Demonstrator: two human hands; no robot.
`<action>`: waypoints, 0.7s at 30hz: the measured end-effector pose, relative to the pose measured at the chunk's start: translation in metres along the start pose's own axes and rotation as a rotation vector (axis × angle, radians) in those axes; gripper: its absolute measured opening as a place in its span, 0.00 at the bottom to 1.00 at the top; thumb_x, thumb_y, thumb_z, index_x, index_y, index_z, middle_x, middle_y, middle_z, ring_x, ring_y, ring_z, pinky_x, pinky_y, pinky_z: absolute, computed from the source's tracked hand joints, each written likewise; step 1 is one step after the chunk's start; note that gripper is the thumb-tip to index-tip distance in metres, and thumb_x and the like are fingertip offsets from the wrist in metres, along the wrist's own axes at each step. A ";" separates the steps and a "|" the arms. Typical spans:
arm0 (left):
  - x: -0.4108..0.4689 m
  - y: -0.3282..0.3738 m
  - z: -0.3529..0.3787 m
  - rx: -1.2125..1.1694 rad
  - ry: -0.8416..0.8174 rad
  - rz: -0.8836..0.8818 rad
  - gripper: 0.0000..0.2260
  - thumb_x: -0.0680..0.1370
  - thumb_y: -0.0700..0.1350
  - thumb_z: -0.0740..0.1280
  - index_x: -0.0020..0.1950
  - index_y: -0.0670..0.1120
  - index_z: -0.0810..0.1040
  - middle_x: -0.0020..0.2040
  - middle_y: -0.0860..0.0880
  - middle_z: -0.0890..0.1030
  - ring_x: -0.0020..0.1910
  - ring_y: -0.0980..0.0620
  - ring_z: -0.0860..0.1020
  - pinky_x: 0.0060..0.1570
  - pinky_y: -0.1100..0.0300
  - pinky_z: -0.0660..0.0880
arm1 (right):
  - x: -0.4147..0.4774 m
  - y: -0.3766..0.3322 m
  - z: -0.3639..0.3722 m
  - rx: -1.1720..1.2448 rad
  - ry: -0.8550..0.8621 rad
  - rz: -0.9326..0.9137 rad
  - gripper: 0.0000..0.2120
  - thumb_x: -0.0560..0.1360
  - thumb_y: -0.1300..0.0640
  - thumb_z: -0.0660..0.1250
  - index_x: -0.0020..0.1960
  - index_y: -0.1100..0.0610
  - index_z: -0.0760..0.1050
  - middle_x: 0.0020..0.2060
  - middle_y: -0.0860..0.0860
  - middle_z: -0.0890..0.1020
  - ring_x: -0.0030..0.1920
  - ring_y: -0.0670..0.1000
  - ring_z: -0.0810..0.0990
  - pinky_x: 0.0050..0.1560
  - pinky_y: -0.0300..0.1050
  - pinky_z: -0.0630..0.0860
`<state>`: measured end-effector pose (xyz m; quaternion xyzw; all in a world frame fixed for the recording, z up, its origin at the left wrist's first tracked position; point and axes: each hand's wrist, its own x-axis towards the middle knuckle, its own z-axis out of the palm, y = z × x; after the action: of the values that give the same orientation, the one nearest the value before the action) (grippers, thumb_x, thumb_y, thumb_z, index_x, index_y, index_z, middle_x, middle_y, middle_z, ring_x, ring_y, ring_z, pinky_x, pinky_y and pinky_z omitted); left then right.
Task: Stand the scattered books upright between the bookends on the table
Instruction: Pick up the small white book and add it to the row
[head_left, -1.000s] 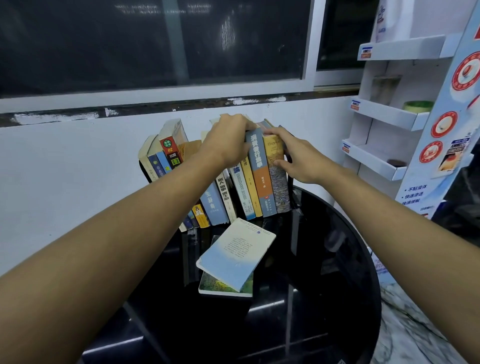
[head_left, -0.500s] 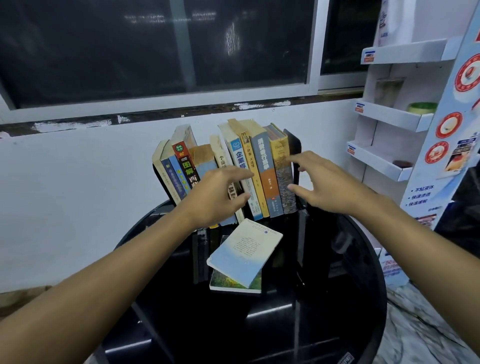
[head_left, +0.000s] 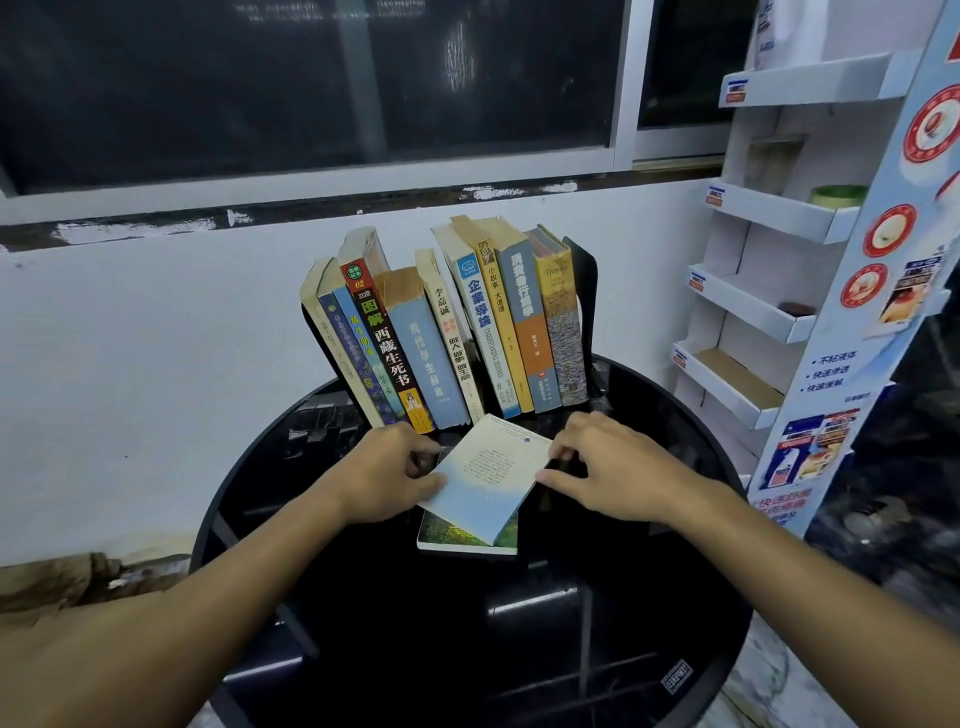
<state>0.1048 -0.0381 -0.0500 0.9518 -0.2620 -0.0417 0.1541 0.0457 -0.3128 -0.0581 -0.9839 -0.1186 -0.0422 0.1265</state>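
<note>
Both hands have come down from the row of upright books (head_left: 447, 332) to the loose volumes in front of it. The left hand (head_left: 384, 473) grips the left edge of a pale blue paperback (head_left: 488, 478) with small printed text on its cover, thumb on top and fingers curled at the edge. The right hand (head_left: 618, 467) sets bent fingertips against the book's right edge; whether it has a hold cannot be told. The paperback lies askew on a green-covered book (head_left: 457, 535), which lies flat on the round black glass table (head_left: 467, 649), just in front of the row. The standing books lean slightly between a black metal bookend (head_left: 584, 291) on the right and a matching bookend (head_left: 324, 343) on the left. A white cardboard display shelf (head_left: 753, 312) stands at right.
</note>
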 end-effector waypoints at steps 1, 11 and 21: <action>-0.001 -0.001 0.002 -0.015 -0.007 -0.001 0.11 0.79 0.51 0.70 0.54 0.45 0.84 0.50 0.45 0.83 0.45 0.51 0.79 0.44 0.59 0.75 | -0.001 -0.002 0.004 -0.001 -0.007 0.013 0.19 0.78 0.37 0.65 0.59 0.50 0.78 0.51 0.44 0.74 0.56 0.45 0.71 0.54 0.45 0.75; -0.008 0.000 0.017 -0.160 0.045 -0.046 0.08 0.79 0.49 0.72 0.55 0.49 0.87 0.45 0.55 0.85 0.43 0.59 0.80 0.41 0.68 0.78 | 0.008 -0.005 0.019 0.071 -0.007 0.088 0.22 0.78 0.36 0.64 0.61 0.53 0.77 0.54 0.46 0.73 0.58 0.46 0.70 0.56 0.49 0.77; 0.016 -0.004 0.010 -0.098 0.089 -0.028 0.09 0.79 0.54 0.70 0.50 0.52 0.87 0.44 0.57 0.84 0.42 0.58 0.80 0.44 0.56 0.80 | 0.028 0.009 0.020 0.190 -0.011 0.160 0.22 0.77 0.36 0.65 0.60 0.52 0.79 0.51 0.45 0.73 0.59 0.45 0.70 0.60 0.49 0.76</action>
<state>0.1193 -0.0458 -0.0607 0.9476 -0.2391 -0.0143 0.2112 0.0762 -0.3093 -0.0765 -0.9741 -0.0441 -0.0150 0.2213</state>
